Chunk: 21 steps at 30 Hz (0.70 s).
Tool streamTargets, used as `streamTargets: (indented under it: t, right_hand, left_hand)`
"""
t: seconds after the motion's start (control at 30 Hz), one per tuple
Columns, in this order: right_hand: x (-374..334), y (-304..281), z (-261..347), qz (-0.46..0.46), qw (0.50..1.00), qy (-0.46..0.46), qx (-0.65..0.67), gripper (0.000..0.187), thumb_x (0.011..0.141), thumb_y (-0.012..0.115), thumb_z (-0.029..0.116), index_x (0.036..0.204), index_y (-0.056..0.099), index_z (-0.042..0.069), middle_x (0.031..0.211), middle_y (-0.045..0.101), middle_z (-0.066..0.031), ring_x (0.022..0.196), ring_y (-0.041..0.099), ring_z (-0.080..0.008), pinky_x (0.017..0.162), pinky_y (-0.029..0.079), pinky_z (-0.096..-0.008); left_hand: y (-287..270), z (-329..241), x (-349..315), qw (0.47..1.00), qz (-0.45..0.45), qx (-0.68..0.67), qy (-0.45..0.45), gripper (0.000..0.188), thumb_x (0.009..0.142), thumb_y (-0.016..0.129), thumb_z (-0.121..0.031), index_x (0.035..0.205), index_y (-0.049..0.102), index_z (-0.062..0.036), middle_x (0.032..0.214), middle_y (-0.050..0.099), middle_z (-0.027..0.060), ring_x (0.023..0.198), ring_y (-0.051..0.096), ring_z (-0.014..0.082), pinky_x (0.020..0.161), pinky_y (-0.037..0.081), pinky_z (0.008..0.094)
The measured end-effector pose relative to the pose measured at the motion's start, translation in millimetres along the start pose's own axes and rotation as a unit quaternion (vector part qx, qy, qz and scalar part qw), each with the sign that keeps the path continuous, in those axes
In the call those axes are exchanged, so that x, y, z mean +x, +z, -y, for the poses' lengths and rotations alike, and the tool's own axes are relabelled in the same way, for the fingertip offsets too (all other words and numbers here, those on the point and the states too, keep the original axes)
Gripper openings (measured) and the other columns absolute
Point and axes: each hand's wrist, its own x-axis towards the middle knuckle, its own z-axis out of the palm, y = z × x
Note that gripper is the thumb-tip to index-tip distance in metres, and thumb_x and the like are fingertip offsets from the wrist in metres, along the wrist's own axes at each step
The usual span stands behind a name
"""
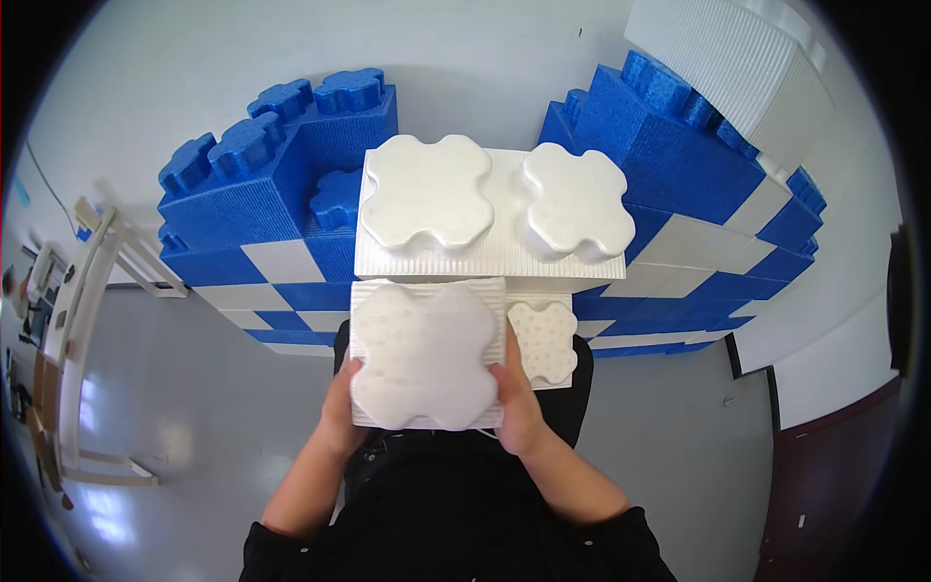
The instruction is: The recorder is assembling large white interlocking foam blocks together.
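Observation:
My left hand [338, 409] and my right hand [519, 405] grip opposite sides of a square white foam building block [425, 354] in front of my body. One large four-lobed stud covers its top. Just beyond it sits a longer white foam block [509, 209] with two such studs. To the right, partly hidden behind the held block and my right hand, is another white block [543, 341] whose stud is dotted with small dimples. The thumbs rest along the near side edges of the held block, and the other fingers are mostly hidden against its sides.
Blue and white foam blocks form stepped stacks on the left [233, 209] and right [679, 184], against a pale wall [465, 68]. A ribbed white block [727, 68] tops the right stack. A light wooden table frame [78, 369] stands far left; a dark red door [834, 485] is at right.

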Motion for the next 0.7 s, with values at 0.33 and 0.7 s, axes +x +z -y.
streamTargets:
  t: [0.33, 0.7]
  right_hand:
    - [1, 10, 7, 0.003, 0.999, -0.021, -0.048, 0.073, 0.1, 0.037, 0.028, 0.153, -0.002, -0.006, 0.161, 0.007, -0.0187, 0.149, 0.006, -0.0258, 0.119, 0.005, -0.0344]
    - [-1, 5, 21, -0.002, 1.0, 0.012, 0.001, 0.069, 0.1, 0.034, 0.022, 0.152, -0.002, -0.008, 0.16, 0.008, -0.0212, 0.149, 0.007, -0.0273, 0.119, 0.006, -0.0337]
  left_hand:
    - [-8, 2, -2, 0.999, -0.006, -0.038, 0.003, 0.078, 0.094, 0.047, -0.045, 0.152, 0.02, -0.0014, 0.15, 0.036, 0.0157, 0.138, 0.037, 0.026, 0.112, 0.03, 0.0379]
    - [8, 1, 0, 0.996, -0.056, 0.028, 0.058, 0.068, 0.095, 0.041, -0.046, 0.14, 0.042, 0.0045, 0.136, 0.055, 0.0183, 0.124, 0.055, 0.0296, 0.105, 0.043, 0.0408]
